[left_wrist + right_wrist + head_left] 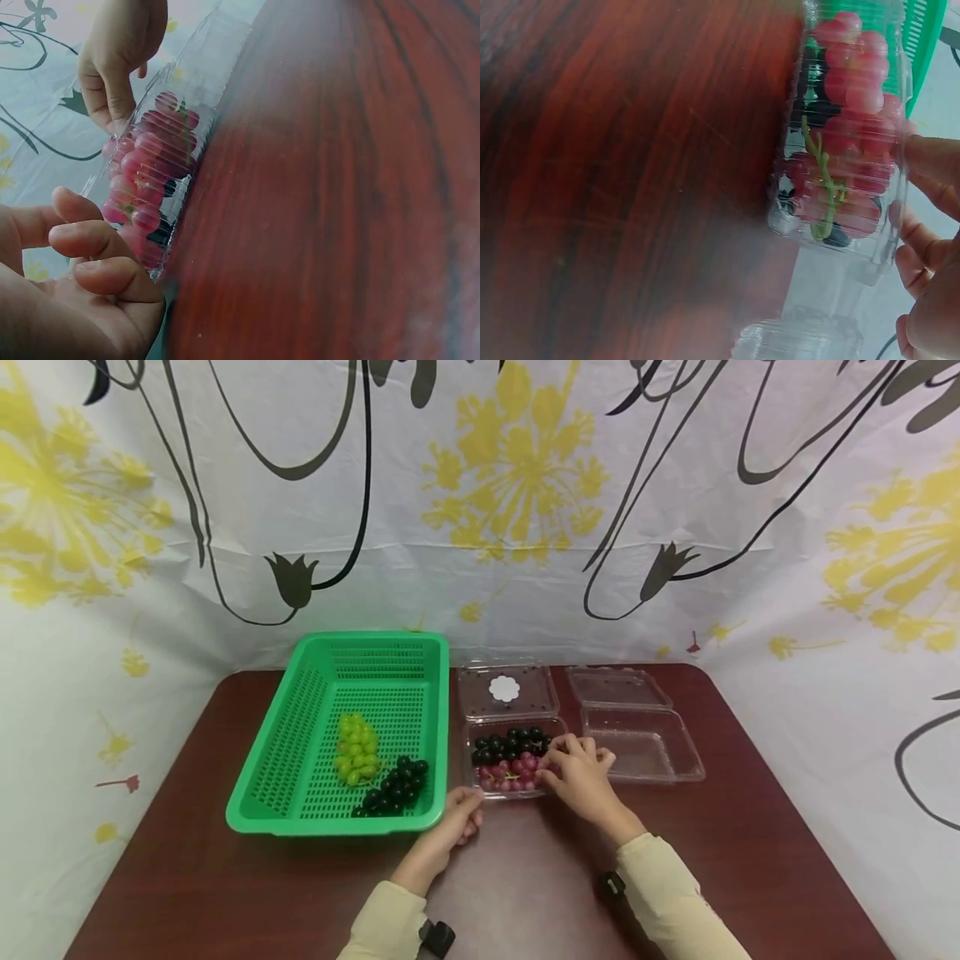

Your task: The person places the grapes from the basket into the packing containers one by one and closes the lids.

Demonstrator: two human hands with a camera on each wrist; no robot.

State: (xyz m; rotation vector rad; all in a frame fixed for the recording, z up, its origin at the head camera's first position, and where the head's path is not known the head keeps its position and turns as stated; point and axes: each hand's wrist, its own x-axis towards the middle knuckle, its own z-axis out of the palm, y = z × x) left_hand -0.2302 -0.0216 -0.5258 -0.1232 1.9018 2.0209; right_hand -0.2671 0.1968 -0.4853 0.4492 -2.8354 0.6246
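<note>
The tabletop [757, 860] is a dark reddish brown with streaky wood grain and rounded far corners. Directly on it sit a green basket [441, 718] at the left, a first transparent container [517, 720] just beside it, and a second transparent container [637, 752] further right, both lids folded back.

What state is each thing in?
Green basket: upright, uncovered.
Green grapes: bunched, inside basket.
Black bunch: inside basket.
Left container: lid open, black grapes and red grapes inside.
Right container: lid open, no grapes inside.
Left grip: curled, by left container's near-left corner.
Right grip: at left container's right edge; hold unclear.
</note>
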